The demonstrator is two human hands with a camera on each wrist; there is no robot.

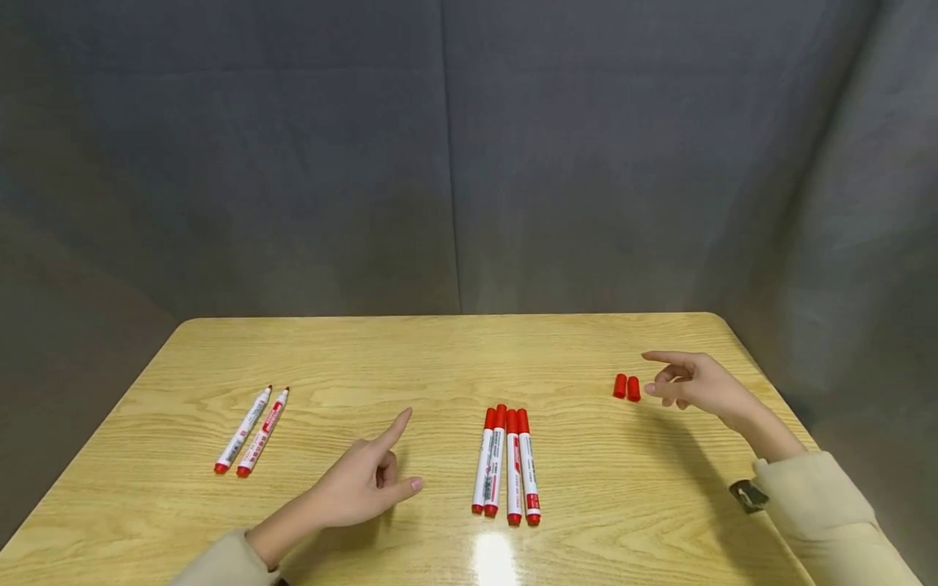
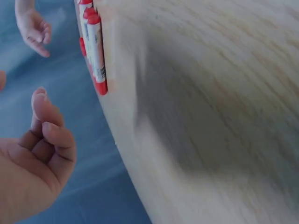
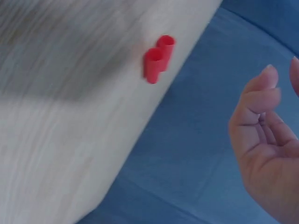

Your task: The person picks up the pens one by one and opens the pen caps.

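My left hand (image 1: 362,482) hovers over the table between two groups of markers, index finger and thumb extended, the other fingers loosely bent, holding nothing. To its left lie two uncapped red markers, a left one (image 1: 243,431) and a right one (image 1: 264,431), tips pointing away from me. On its other side, several capped red markers (image 1: 515,472) lie side by side. My right hand (image 1: 696,381) is raised just right of two red marker caps (image 1: 627,388). Its index finger reaches out above them and its grip is empty. In the right wrist view, the caps (image 3: 154,65) show their hollow ends.
The wood-grain table (image 1: 410,358) has rounded far corners. A dark grey curtain (image 1: 293,179) hangs behind it and along both sides. Something small and dark (image 1: 749,495) sits at my right sleeve's cuff.
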